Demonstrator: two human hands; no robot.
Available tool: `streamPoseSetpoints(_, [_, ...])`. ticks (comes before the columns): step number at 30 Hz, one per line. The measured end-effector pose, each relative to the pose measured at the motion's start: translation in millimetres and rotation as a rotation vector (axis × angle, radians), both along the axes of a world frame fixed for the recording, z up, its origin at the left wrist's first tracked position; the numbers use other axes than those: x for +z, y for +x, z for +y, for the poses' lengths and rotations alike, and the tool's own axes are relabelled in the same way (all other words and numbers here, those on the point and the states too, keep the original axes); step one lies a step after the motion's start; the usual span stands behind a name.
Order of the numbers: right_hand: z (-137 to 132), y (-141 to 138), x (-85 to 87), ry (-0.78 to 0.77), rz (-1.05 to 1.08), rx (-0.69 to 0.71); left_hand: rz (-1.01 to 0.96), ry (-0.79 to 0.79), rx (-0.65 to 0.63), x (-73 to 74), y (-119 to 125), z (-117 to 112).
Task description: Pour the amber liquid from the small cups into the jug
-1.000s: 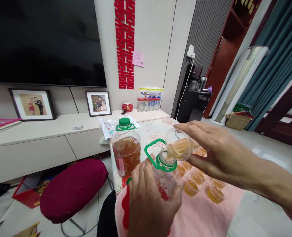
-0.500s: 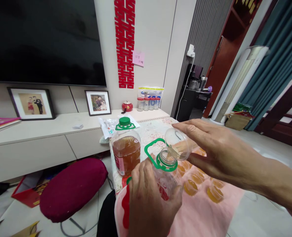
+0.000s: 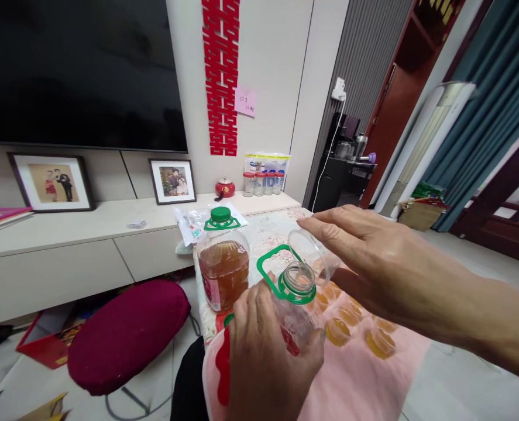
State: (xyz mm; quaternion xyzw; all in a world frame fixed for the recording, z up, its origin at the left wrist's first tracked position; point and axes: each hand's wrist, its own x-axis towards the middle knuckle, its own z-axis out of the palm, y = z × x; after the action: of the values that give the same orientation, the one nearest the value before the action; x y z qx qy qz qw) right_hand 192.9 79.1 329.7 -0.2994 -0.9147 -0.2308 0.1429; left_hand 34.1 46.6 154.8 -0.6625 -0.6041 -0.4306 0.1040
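Note:
My left hand (image 3: pixel 268 356) is wrapped round a clear plastic bottle (image 3: pixel 298 318) with a green neck ring and a green handle loop. Its mouth is uncapped. My right hand (image 3: pixel 373 263) grips a small clear plastic cup (image 3: pixel 309 248), tipped mouth-down over the bottle's mouth. The cup looks almost empty. Just behind stands a second bottle (image 3: pixel 224 269), capped in green and holding amber liquid. Several small cups of amber liquid (image 3: pixel 375 342) sit on a pink cloth (image 3: pixel 356 386) under my right forearm.
A low table with a floral cover (image 3: pixel 268 231) carries the bottles. A dark red round cushion (image 3: pixel 127 333) lies on the floor to the left. Behind are a long white cabinet (image 3: pixel 66 251) with framed photos, jars (image 3: pixel 263 181) and a large black screen (image 3: pixel 79 70).
The cup in my right hand has tipped further over the bottle mouth and its amber liquid has drained out. My left hand and the bottle have stayed put.

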Motion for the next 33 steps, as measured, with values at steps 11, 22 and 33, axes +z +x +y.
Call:
streamPoseSetpoints(11, [-5.5, -2.2, 4.9, 0.03, -0.081, -0.019, -0.02, -0.002, 0.003, -0.2, 1.0, 2.3])
streamPoseSetpoints(22, [-4.0, -2.8, 1.0, 0.031, -0.018, -0.001, -0.052, -0.021, -0.028, -2.7, -1.5, 2.1])
streamPoseSetpoints(33, [1.0, 1.8, -2.8, -0.017, 0.071, 0.022, -0.177, -0.141, -0.011, 6.1, 4.6, -3.6])
